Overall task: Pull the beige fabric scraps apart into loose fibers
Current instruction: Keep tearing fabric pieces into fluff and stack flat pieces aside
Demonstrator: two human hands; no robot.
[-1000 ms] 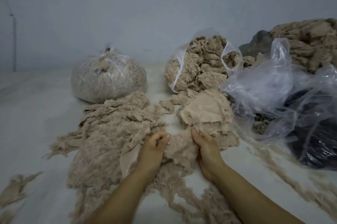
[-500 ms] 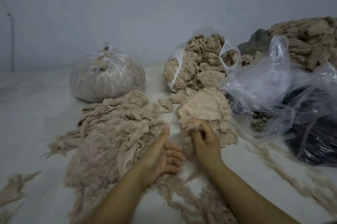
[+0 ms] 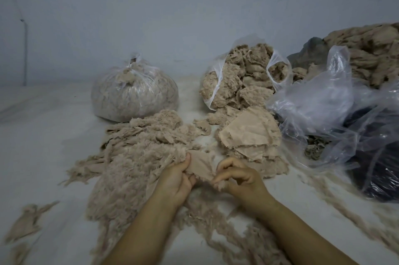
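Observation:
A beige fabric scrap is stretched between both hands at the centre of the view. My left hand grips its left edge, thumb on top. My right hand pinches its right edge with curled fingers. To the left lies a wide heap of loose beige fibers. Just beyond my right hand sits a stack of flat beige scraps.
A tied clear bag of fibers stands at the back left. An open bag of beige clumps stands behind the scrap stack. Crumpled clear plastic over a dark bag fills the right. Fiber strands trail across the white floor.
Both hands came together and took hold of one scrap, lifting it off the floor between the heap and the stack. Half a second ago my left hand lay open beside the heap.

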